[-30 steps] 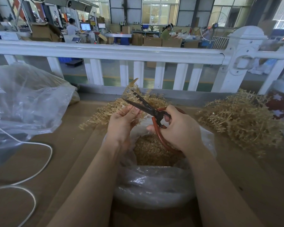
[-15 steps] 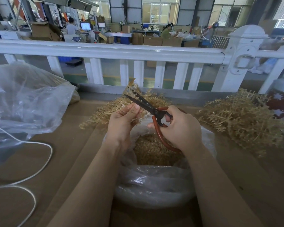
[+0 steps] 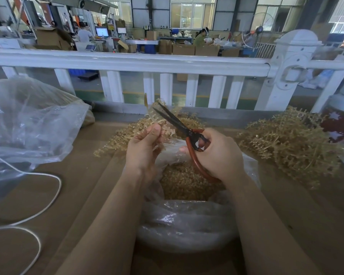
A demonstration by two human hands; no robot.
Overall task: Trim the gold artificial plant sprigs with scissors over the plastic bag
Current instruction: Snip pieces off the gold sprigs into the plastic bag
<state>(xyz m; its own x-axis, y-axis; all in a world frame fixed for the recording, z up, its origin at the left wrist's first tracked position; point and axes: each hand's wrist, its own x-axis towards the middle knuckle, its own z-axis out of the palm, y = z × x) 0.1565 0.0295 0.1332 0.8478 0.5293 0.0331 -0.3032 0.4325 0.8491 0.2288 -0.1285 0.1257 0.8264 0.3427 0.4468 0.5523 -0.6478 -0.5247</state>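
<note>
Left hand [image 3: 145, 147] pinches a sprig [image 3: 157, 118] above the bag [image 3: 183, 225]; right hand [image 3: 216, 153] grips the scissors [image 3: 179, 124], blades slightly parted at the sprig's tip. Risk: blades close near the left fingertips, or the cut piece flies past the bag's mouth. Untrimmed piles [image 3: 290, 143] flank the bag; a white cable [image 3: 54, 195] and second bag [image 3: 28, 124] lie left, rail [image 3: 127, 62] behind.

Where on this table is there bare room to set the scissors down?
Bare brown tabletop lies between the white cable and the open plastic bag, and near-right of that bag, below the right sprig pile. The middle is crowded: both hands, scissors and another sprig pile. A big clear bag fills the far left.
</note>
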